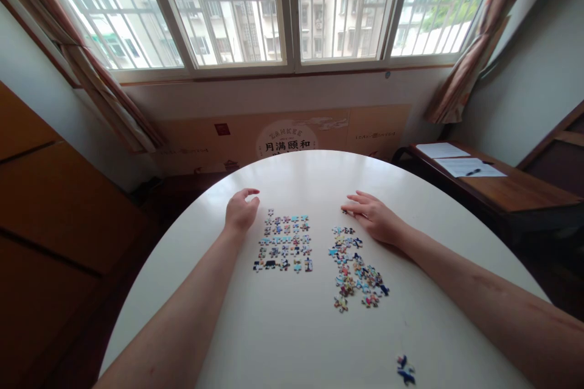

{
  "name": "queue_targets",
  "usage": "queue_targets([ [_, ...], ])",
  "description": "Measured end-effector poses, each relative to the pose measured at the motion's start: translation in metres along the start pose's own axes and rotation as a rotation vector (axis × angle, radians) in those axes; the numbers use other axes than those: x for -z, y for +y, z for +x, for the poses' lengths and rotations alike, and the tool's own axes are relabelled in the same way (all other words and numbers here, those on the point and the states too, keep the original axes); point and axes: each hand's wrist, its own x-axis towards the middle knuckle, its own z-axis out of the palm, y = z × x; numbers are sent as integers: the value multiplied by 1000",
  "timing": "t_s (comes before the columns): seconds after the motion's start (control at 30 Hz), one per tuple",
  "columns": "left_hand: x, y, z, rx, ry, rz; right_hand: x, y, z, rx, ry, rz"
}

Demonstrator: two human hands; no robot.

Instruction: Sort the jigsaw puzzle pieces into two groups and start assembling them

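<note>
My left hand [241, 209] rests on the white table beside the far left corner of the laid-out jigsaw pieces [285, 241]. Its thumb and index finger are apart with nothing between them; the other fingers are curled and partly hidden. Those pieces lie in several rough rows, with one single piece [271, 212] at the far end. To the right is a loose pile of jigsaw pieces [358, 273]. Just beyond it, my right hand [371, 214] has a small jigsaw piece [344, 211] at its thumb-side fingertips, its other fingers stretched out.
A few dark blue pieces [405, 371] lie apart near the front of the round white table [292, 328]. At right stands a wooden side table [524, 188] with papers [469, 167] and pens. Behind are a printed cardboard box [333, 124] and barred windows.
</note>
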Motion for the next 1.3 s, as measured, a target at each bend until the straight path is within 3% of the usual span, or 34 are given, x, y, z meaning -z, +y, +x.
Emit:
queue_targets([
  [0.3,2,3,1,9,-12,19,-3,3,1,-33,20,-3],
  [0.6,2,3,2,13,-28,35,0,-1,2,-172,16,-85],
  [0.7,2,4,1,16,-40,48,4,-7,2,-116,38,-47],
  [0.8,2,2,2,7,-47,61,12,-20,0,59,48,39],
  [0.93,0,0,3,-8,-48,63,20,-41,-2,239,-44,77],
  [1.07,0,-1,4,-17,-45,64,19,-46,-1,182,-115,5],
  [1.17,0,0,4,-9,-58,74,18,-38,0,107,-72,-53],
  [1.3,1,2,3,-8,-92,112,27,-22,-1,134,-28,-79],
])
